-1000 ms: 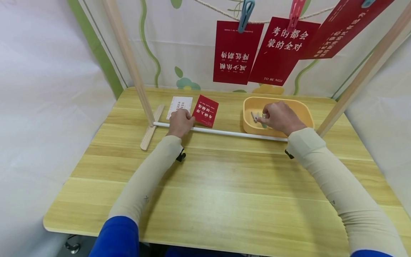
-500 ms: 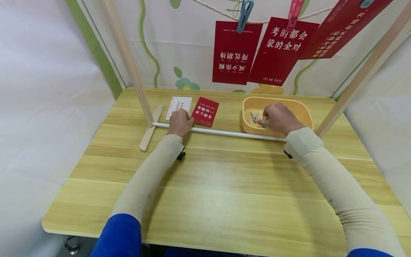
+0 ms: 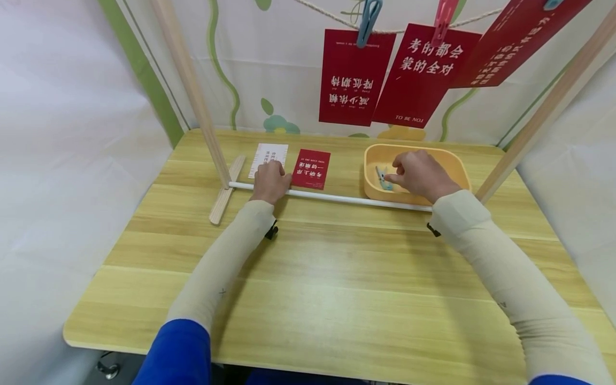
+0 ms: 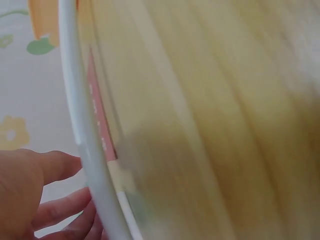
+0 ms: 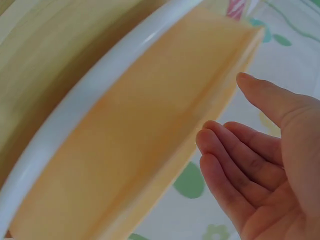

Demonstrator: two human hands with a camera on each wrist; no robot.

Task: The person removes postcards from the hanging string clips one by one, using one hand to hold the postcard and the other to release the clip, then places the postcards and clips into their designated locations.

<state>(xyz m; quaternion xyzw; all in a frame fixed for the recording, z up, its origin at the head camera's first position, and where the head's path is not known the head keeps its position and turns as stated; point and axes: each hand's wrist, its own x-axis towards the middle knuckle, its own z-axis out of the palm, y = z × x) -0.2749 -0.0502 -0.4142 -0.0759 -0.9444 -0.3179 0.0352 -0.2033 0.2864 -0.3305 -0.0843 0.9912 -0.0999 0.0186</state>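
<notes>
In the head view my left hand (image 3: 271, 183) is over the white bar at the back left. Its fingers are beside a red printed card (image 3: 312, 169) and partly cover a white card (image 3: 266, 155); both cards lie on the table. The left wrist view shows thumb and fingers apart, with no card visible between them. My right hand (image 3: 423, 172) hovers over a yellow tray (image 3: 369, 188), thumb apart from loosely bent fingers, with nothing between them in the right wrist view. Small clothespins (image 3: 384, 179) lie inside the tray, just left of the fingertips.
A white bar (image 3: 332, 198) crosses in front of the cards and tray, between wooden posts, the left one (image 3: 196, 96) on a flat foot (image 3: 226, 193). Red cards (image 3: 355, 75) hang overhead from a rope, held by clothespins (image 3: 369, 24).
The red card on the table has turned to lie straighter, its left edge near my left fingers. A clothespin has left my right fingers and lies in the tray.
</notes>
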